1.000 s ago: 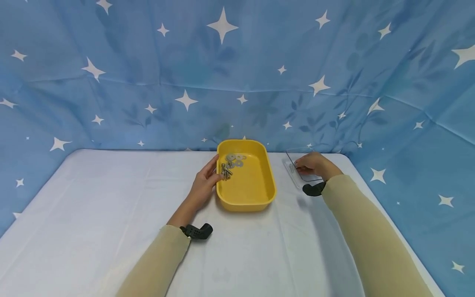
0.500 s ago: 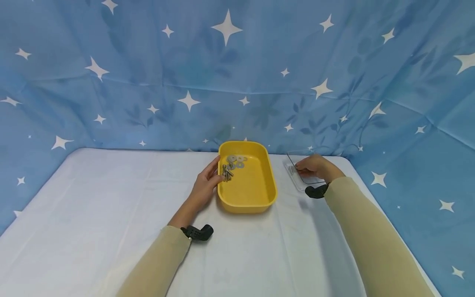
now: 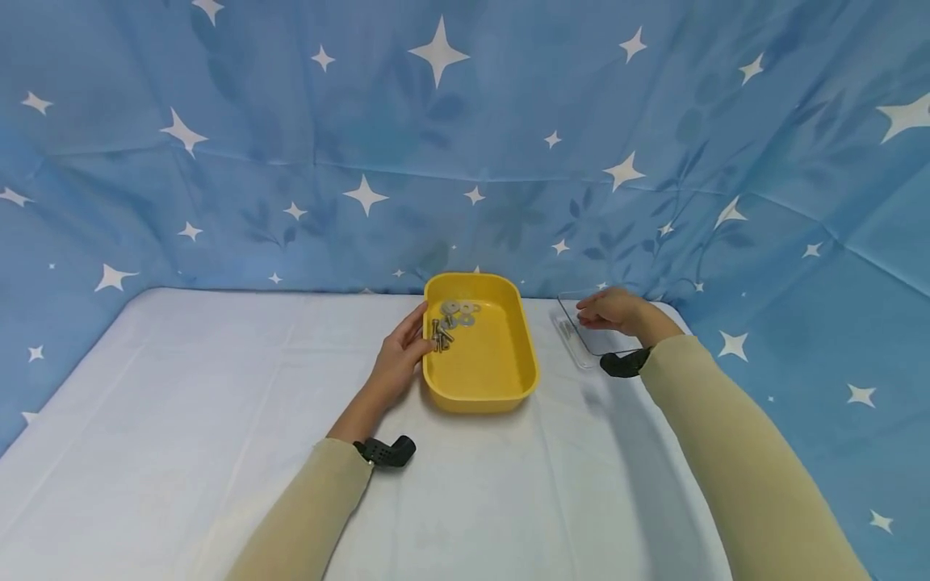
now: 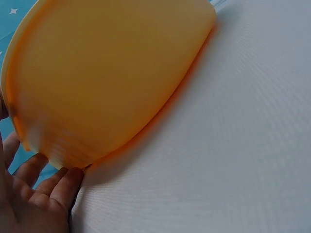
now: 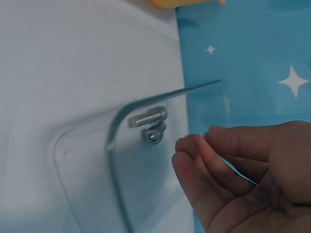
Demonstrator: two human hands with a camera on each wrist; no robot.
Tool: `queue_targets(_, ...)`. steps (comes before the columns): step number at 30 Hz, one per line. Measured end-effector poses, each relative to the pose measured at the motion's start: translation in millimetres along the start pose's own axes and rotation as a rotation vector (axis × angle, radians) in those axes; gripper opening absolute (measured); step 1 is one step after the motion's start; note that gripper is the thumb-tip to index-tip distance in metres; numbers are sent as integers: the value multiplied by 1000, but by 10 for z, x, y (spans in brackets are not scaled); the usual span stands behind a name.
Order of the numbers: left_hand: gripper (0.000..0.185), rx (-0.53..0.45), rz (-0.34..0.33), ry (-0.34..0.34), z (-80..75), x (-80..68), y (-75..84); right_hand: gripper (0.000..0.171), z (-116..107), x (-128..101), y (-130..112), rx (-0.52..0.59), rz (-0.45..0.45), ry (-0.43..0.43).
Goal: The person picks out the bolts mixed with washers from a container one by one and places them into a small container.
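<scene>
A yellow tray holds several metal bolts and several flat washers toward its far left. My left hand grips its left side, thumb over the rim; in the left wrist view the fingers lie against the outer wall. To the right stands a clear plastic box. My right hand hovers over it with loosely bent fingers and nothing visible between them. In the right wrist view, two bolts lie in the box, just beyond my fingertips.
A white cloth covers the table. Behind and along the right side hangs a blue curtain with white stars, close to the tray and the clear box.
My right hand has lifted slightly out of the clear box and its fingers have loosened. The left hand and the tray have stayed in place.
</scene>
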State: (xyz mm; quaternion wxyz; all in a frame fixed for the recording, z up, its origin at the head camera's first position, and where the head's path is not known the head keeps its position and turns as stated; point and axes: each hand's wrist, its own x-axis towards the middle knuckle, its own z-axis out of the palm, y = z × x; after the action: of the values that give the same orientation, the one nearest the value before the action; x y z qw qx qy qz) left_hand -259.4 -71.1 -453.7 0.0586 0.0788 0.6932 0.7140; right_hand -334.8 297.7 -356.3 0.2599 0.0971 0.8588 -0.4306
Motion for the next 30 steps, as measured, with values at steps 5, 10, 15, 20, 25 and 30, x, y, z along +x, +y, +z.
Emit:
queue_targets(5,69,-7,-23,8,0,-13,-17,52,-11,-89,-165,-14,-86,-11)
queue_targets(10,69,-15,-24,10,2,-11,-31,53,68,-229,-391,-4,-161,-6)
queue_targets(15,68,-23,-11,11,-9,-4,-36,49,259,-301,-623,-5,-211,-34)
queue_targets(20,69,-12,-12,-1,-12,3,-13,46,476,-289,-809,12,-245,-82)
queue_targets(25,69,-7,-4,-11,0,3,13,44,716,-213,-917,63,-237,-126)
queue_targets(30,71,-13,-12,-8,16,0,17,45,937,-144,-916,117,-234,-187)
